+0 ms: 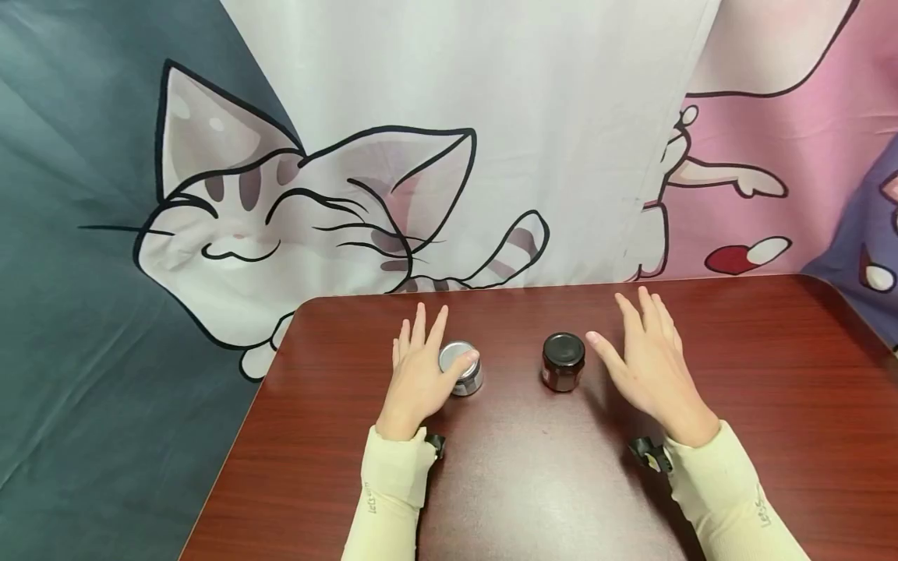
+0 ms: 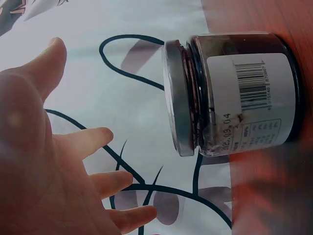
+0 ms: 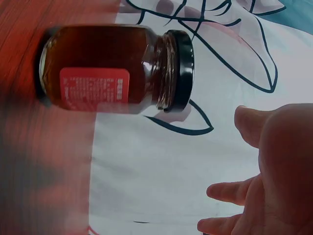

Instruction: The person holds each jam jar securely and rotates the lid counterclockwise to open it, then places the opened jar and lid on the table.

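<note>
Two lidded glass jars stand upright on the table. The left jar [image 1: 467,383] has a silver lid and, in the left wrist view, a white barcode label [image 2: 249,100]. Beside it is my left hand [image 1: 418,382], fingers spread, the thumb overlapping the lid in the head view; the left wrist view shows a gap between them. The right jar [image 1: 563,374] has a black lid [image 3: 183,71], brown contents and a red label [image 3: 95,88]. Just to its right hovers my right hand [image 1: 648,362], fingers extended and apart from the glass. Neither hand holds anything.
The reddish-brown wooden table [image 1: 547,483] reaches back to a hanging cloth [image 1: 561,117] printed with cartoon cats. Its far edge lies a short way behind the jars. A small black device [image 1: 651,454] sits at the right wrist, another [image 1: 436,446] at the left.
</note>
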Demonstrator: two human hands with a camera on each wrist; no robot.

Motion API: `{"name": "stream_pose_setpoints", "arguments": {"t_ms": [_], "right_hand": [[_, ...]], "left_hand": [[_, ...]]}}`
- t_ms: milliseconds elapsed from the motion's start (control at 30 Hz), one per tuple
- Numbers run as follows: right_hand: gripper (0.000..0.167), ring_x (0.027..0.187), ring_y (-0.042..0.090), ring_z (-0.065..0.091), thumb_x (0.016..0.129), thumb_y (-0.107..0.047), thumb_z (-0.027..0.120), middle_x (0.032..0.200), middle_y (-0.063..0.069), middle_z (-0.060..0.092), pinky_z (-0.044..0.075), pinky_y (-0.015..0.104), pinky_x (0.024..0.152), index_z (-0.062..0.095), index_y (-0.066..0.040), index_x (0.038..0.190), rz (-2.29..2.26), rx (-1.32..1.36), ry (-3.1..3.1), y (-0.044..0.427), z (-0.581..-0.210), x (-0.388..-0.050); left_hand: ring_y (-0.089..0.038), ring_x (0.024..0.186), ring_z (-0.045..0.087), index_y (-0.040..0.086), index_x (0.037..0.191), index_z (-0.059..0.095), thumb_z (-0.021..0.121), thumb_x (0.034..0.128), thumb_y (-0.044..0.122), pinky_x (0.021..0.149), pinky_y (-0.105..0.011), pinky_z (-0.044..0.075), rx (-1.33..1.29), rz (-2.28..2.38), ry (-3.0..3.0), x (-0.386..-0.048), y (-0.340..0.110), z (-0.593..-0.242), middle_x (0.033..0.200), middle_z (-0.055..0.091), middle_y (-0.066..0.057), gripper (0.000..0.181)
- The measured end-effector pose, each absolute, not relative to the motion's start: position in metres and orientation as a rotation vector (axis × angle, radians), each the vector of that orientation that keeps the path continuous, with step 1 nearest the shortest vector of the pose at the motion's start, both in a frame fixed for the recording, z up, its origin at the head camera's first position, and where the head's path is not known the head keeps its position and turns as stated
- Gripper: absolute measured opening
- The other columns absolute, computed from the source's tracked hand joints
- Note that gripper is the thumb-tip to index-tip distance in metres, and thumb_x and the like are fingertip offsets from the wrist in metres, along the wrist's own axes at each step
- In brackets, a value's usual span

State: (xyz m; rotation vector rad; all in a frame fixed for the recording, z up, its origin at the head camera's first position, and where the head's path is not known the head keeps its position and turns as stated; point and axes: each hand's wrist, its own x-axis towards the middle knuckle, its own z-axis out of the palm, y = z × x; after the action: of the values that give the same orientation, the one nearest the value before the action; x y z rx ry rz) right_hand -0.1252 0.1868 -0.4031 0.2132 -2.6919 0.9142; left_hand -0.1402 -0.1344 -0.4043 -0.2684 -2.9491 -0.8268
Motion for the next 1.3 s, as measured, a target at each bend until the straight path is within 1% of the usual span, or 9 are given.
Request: {"name": "stream_pose_setpoints", "arguments": {"t_ms": [300,600,800,967,1100,1300], "right_hand": [[0.072,0.145,0.056,0.012,0.099,-0.04,0.059,0.157,0.036,0.018,0.013,0.073,0.109,0.035,0.006,0.15,0.906,0.22,-2.675,0.179,-0.401,-0.123],[0.073,0.145,0.054,0.012,0.099,-0.04,0.06,0.159,0.033,0.018,0.014,0.074,0.108,0.035,0.004,0.151,0.934,0.234,-2.681,0.174,-0.402,-0.122],[0.072,0.144,0.055,0.015,0.098,-0.038,0.062,0.158,0.033,0.021,0.014,0.072,0.11,0.037,0.004,0.15,0.956,0.27,-2.646,0.169,-0.4,-0.121],[0.071,0.143,0.054,0.019,0.097,-0.037,0.064,0.156,0.033,0.025,0.016,0.07,0.11,0.039,0.003,0.149,0.958,0.282,-2.628,0.167,-0.4,-0.12],[0.071,0.142,0.054,0.02,0.096,-0.035,0.066,0.156,0.033,0.026,0.017,0.069,0.11,0.04,0.004,0.149,0.956,0.288,-2.625,0.165,-0.401,-0.121],[0.07,0.141,0.053,0.022,0.095,-0.033,0.068,0.155,0.033,0.028,0.018,0.066,0.111,0.041,0.004,0.147,0.962,0.304,-2.619,0.164,-0.401,-0.12]], "left_hand": [[-0.045,0.151,0.008,0.028,0.162,0.022,0.054,0.0916,0.068,0.117,-0.063,0.007,-0.292,-0.823,-2.945,-0.139,-0.129,-0.404,0.168,0.007,-0.012,0.087],[-0.042,0.151,0.01,0.027,0.162,0.022,0.054,0.0917,0.068,0.118,-0.062,0.009,-0.314,-0.816,-2.958,-0.136,-0.121,-0.404,0.168,0.008,-0.011,0.087],[-0.04,0.152,0.009,0.028,0.161,0.023,0.055,0.0909,0.069,0.119,-0.06,0.007,-0.343,-0.816,-2.946,-0.136,-0.115,-0.405,0.168,0.011,-0.01,0.087],[-0.04,0.152,0.01,0.026,0.161,0.025,0.054,0.0908,0.07,0.119,-0.06,0.008,-0.409,-0.791,-2.947,-0.135,-0.107,-0.406,0.167,0.012,-0.011,0.088],[-0.041,0.152,0.01,0.024,0.161,0.026,0.056,0.0916,0.066,0.119,-0.06,0.008,-0.441,-0.794,-2.949,-0.134,-0.102,-0.406,0.167,0.013,-0.012,0.087],[-0.04,0.152,0.008,0.025,0.161,0.025,0.058,0.0919,0.064,0.119,-0.059,0.007,-0.453,-0.795,-2.953,-0.133,-0.098,-0.405,0.167,0.012,-0.011,0.086]]}}
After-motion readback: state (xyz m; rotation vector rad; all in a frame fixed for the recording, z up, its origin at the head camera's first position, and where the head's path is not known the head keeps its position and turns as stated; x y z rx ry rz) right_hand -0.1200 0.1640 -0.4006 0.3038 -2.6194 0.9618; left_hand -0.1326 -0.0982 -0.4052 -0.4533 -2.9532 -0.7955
